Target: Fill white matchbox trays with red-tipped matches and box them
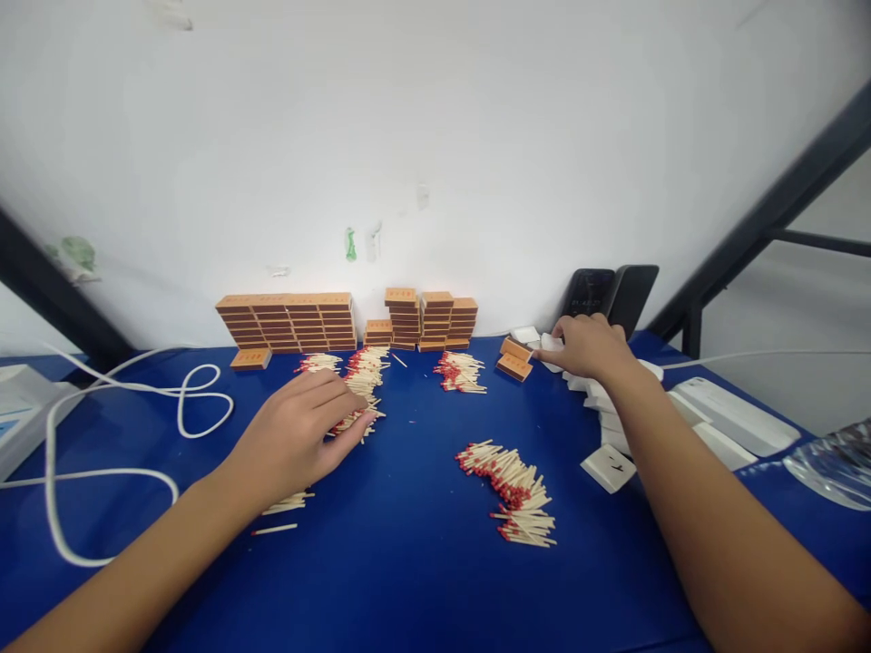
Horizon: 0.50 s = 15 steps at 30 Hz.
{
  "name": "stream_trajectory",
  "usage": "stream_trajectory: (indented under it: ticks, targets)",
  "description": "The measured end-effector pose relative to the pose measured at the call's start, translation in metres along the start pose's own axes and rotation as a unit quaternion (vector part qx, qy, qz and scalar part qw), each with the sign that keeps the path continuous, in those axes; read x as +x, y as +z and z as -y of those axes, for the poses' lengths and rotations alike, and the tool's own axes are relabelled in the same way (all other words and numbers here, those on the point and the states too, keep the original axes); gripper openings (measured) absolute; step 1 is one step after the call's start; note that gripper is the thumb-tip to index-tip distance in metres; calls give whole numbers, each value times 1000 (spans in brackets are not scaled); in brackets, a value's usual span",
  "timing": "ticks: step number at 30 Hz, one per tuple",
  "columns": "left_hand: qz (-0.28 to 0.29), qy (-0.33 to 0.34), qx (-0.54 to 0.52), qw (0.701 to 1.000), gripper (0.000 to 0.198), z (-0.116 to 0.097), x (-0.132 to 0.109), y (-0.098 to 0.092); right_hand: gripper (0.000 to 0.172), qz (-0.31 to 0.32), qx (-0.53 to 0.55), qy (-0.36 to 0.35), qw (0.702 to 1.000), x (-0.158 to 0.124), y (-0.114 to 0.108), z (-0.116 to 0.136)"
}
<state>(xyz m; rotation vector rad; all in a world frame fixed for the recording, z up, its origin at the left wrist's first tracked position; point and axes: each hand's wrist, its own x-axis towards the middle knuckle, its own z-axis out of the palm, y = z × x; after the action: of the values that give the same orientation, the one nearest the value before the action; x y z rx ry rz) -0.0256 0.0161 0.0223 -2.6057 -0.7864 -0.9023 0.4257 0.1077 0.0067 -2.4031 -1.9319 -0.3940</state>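
Observation:
My left hand (299, 435) rests on the blue table (408, 562), its fingers pressed together over a heap of red-tipped matches (360, 381). My right hand (585, 349) reaches far right, fingers curled on a white inner matchbox tray (550, 345). Two orange matchboxes (515, 358) lie just left of that hand. More match heaps lie at the centre back (461, 372) and front centre (513, 494). White trays (609, 467) line up under my right forearm.
Stacks of orange matchboxes (289, 322) stand along the white wall, with more stacks (428, 319) beside them. A white cable (122, 426) loops at the left. Two dark phones (609, 295) lean on the wall. White flat pieces (731, 417) and clear plastic (834, 467) lie right.

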Motion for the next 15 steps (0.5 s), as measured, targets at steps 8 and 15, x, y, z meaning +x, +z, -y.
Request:
stream_trajectory:
  ticks: [8,15]
  targets:
    - [0,-11,-14,1000,12,-2,0,-1,39,45,41,10,998,2,-3,-5]
    - [5,0,-5,1000,14,0,0,-2,46,26,43,-9,999,3,1,-1]
